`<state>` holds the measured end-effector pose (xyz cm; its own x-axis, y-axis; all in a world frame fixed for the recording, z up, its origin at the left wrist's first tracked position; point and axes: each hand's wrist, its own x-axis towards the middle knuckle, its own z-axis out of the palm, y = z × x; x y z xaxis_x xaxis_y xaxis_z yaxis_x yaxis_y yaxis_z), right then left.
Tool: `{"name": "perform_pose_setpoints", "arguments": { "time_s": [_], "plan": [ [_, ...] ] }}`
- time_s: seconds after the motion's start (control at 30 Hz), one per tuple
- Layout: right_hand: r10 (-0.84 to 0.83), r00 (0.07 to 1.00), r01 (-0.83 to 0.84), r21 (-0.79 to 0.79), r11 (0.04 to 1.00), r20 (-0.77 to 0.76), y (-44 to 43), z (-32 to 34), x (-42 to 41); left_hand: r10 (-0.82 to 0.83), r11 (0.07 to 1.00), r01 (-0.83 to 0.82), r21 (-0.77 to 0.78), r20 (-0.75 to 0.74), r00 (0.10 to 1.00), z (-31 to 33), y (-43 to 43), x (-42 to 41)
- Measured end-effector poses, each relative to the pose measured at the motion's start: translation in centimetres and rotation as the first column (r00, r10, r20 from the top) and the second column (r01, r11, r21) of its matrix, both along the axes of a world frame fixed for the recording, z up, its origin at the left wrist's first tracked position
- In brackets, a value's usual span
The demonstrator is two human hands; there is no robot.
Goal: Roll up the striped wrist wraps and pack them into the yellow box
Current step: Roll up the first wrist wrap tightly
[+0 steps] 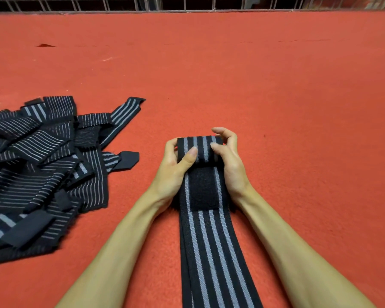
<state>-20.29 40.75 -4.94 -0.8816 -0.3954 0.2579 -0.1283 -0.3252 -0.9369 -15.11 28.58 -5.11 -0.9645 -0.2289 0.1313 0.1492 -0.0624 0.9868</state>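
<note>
One wrist wrap (211, 252) lay flat on red counter (276, 107), near centre. Far end already coiled into roll (200, 145). Left hand (173, 170) and right hand (231, 165) clasped roll from either side, fingers (220, 131) curled over top, thumbs pressed on front. Judged: grip kept coil tight and edges square. Roll axis ran left-right. Unrolled strap's long axis ran from roll toward person, with black fastener patch (202, 190) face up just beside roll. Pile of loose wraps (42, 165) lay left, apart. Yellow box not in view.

wrap pile (42, 165) left of held wrap (211, 241), on mat (276, 85)
</note>
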Motion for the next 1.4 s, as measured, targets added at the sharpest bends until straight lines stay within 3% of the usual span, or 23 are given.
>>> {"name": "perform_pose_setpoints", "arguments": {
  "time_s": [0.13,0.37,0.5,0.67,0.93,1.23,1.4],
  "plan": [
    [-0.084,0.995,0.077,0.125,0.989,0.056,-0.6,-0.7,-0.5,0.009,0.992,-0.024,-0.126,-0.119,0.993,-0.2,-0.9,-0.2],
    [-0.134,0.986,0.114,0.187,0.976,0.098,-0.8,0.0,0.2,0.022,0.988,-0.053,-0.145,-0.209,0.978,0.0,-1.1,-0.1],
    [-0.142,0.983,0.109,0.253,0.961,0.114,-0.8,-0.1,0.5,0.015,0.989,-0.038,-0.141,-0.161,0.987,0.0,-0.9,0.2],
    [-0.113,0.985,0.097,0.124,0.988,0.129,-0.3,-1.0,0.4,-0.079,0.981,0.071,-0.178,-0.041,0.996,-0.2,-0.6,0.6],
    [-0.028,0.999,0.029,-0.007,1.000,0.041,0.2,-0.4,0.7,-0.005,0.999,0.006,-0.052,0.024,1.000,-0.2,0.1,-0.1],
    [-0.132,0.989,0.141,0.153,0.978,-0.064,0.2,-0.6,0.6,-0.041,0.997,0.048,-0.068,0.104,0.994,-0.3,0.0,-0.2],
    [-0.211,0.972,0.230,0.257,0.938,-0.100,0.2,-0.9,0.0,-0.054,0.998,0.054,-0.028,-0.003,0.999,-0.7,-0.3,-0.5]
  ]
}}
